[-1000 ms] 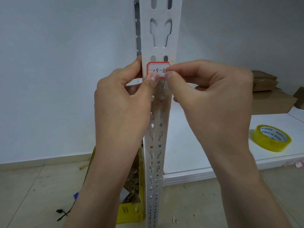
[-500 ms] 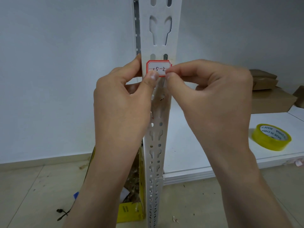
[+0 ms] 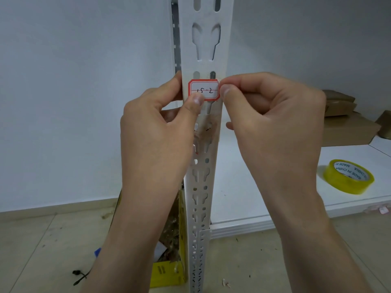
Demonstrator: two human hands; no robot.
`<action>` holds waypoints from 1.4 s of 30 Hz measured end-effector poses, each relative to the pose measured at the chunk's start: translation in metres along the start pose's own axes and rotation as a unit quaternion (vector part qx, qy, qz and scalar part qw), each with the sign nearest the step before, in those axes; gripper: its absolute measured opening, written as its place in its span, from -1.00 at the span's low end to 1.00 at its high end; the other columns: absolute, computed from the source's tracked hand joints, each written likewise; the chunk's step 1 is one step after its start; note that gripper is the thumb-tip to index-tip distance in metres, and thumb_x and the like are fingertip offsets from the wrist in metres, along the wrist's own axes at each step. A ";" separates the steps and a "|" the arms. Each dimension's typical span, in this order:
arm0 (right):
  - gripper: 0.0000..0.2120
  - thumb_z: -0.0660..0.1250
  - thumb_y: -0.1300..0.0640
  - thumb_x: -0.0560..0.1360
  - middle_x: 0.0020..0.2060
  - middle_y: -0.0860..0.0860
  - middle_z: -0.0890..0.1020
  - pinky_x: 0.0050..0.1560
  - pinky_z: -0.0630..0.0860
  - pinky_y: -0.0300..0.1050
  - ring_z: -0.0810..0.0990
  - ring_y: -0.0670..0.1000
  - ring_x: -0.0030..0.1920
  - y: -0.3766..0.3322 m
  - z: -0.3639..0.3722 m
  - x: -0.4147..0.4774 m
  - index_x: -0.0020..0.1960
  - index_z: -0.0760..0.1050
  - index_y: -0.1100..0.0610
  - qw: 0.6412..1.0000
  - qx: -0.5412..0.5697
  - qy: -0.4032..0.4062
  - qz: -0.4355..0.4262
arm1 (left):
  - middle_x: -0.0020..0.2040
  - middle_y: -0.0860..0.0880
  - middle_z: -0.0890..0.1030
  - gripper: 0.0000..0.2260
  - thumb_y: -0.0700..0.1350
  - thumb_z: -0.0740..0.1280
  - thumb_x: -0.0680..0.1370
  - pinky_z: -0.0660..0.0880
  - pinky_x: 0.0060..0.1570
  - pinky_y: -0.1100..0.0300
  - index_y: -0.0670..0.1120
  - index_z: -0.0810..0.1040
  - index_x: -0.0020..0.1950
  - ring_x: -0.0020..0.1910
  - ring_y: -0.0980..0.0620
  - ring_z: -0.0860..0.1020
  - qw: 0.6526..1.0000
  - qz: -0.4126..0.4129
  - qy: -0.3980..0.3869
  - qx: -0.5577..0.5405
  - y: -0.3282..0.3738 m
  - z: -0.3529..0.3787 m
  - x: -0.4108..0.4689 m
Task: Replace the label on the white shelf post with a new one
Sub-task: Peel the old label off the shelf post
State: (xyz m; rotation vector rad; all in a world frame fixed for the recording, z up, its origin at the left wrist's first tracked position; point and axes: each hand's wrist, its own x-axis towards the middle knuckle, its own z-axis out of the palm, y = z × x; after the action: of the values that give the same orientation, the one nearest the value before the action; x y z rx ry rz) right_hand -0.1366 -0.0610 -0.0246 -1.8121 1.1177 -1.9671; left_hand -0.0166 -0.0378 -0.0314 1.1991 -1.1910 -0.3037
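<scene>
Pale wall backs the white shelf post (image 3: 203, 49), whose face carries the new label (image 3: 204, 90). The left hand (image 3: 156, 134) grip pins its lower corner; the right hand (image 3: 273, 119) pinches its right edge. Likely the sticking-on step; next it needs smoothing flat.

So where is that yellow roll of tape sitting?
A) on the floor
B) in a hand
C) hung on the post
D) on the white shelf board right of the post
D: the yellow tape roll lies flat on the white shelf board, to the right of the post.
</scene>
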 end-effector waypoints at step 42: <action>-0.91 0.44 0.12 0.52 -0.23 -0.22 0.71 -0.14 0.60 -0.37 0.70 -0.29 -0.19 0.001 0.002 -0.001 -0.05 0.73 0.00 0.996 -0.058 0.022 -0.058 | 0.17 0.20 0.70 -0.68 0.00 0.38 0.64 0.65 0.17 0.15 0.15 0.60 0.40 0.06 0.19 0.71 1.000 -0.002 -0.005 0.013 0.003 0.000 -0.002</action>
State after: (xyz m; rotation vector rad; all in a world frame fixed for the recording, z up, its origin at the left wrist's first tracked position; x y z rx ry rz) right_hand -0.1352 -0.0620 -0.0259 -1.9411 1.1901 -2.0558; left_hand -0.0182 -0.0356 -0.0301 1.2240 -1.2037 -0.2982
